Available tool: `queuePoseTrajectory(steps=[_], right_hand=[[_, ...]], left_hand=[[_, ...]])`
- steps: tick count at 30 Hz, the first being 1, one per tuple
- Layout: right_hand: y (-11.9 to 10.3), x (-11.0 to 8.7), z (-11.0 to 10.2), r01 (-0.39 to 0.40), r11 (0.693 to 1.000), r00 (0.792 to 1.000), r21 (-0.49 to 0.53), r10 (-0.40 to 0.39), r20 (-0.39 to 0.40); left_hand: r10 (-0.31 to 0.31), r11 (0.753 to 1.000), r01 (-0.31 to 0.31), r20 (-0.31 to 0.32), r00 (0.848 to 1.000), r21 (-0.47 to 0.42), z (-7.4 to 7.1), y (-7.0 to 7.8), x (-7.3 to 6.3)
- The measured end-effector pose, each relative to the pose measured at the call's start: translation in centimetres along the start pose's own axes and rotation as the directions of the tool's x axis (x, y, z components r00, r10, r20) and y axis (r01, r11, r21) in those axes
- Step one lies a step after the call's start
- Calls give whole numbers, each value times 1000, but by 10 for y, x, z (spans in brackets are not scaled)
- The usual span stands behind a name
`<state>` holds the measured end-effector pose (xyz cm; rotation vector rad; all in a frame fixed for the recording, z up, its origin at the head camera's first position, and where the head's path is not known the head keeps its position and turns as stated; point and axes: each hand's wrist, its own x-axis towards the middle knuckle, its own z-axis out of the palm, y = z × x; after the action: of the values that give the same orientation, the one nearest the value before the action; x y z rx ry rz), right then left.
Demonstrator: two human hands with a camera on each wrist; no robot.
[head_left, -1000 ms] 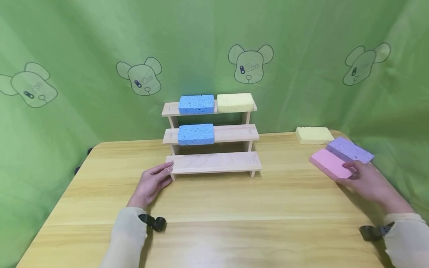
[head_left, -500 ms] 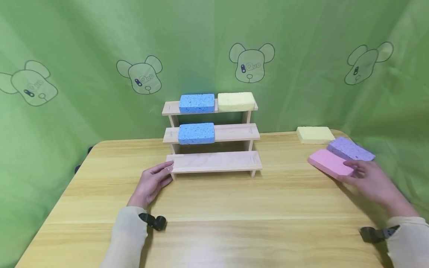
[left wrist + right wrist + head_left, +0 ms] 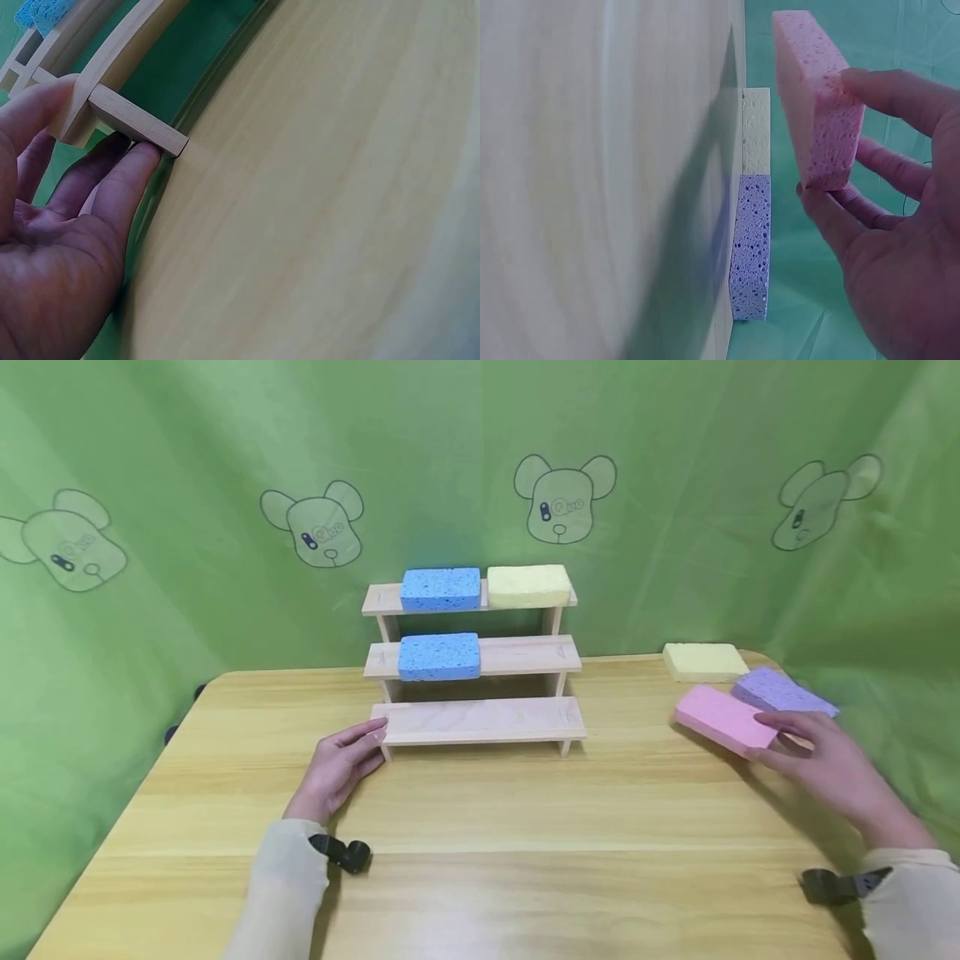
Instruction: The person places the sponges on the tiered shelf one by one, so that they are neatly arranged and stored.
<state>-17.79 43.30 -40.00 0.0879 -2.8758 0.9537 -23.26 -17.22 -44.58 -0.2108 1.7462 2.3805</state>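
My right hand (image 3: 832, 768) pinches a pink sponge (image 3: 723, 718) by its near end. In the right wrist view the pink sponge (image 3: 817, 97) is held off the table. A purple sponge (image 3: 780, 691) and a pale yellow sponge (image 3: 705, 662) lie on the table just beyond it. My left hand (image 3: 337, 772) grips the left end of a three-tier wooden shelf (image 3: 480, 722). The left wrist view has the fingers against the shelf's leg (image 3: 139, 120). A blue sponge (image 3: 441, 589) and a yellow sponge (image 3: 528, 587) sit on the top tier; another blue sponge (image 3: 438, 657) is on the middle tier.
The wooden table (image 3: 525, 877) runs under everything, its back edge meeting a green curtain (image 3: 435, 460) printed with bear faces. The curtain also closes in both sides. A black wrist camera (image 3: 348, 856) is strapped at the left sleeve.
The pink sponge has been lifted from beside the purple sponge and has shifted left, with the right hand holding it. My left hand has stayed at the shelf.
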Motion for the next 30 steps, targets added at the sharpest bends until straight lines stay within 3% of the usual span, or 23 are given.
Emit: queuePoseTrajectory(steps=[18, 30], right_hand=[[-24, 4, 15, 125, 972, 991, 200, -112, -76], [-46, 7, 18, 170, 959, 985, 227, -160, -59]], left_hand=[[5, 1000, -5, 8, 1000, 4, -1, 0, 1], [1, 1000, -1, 17, 1000, 12, -1, 1, 0]])
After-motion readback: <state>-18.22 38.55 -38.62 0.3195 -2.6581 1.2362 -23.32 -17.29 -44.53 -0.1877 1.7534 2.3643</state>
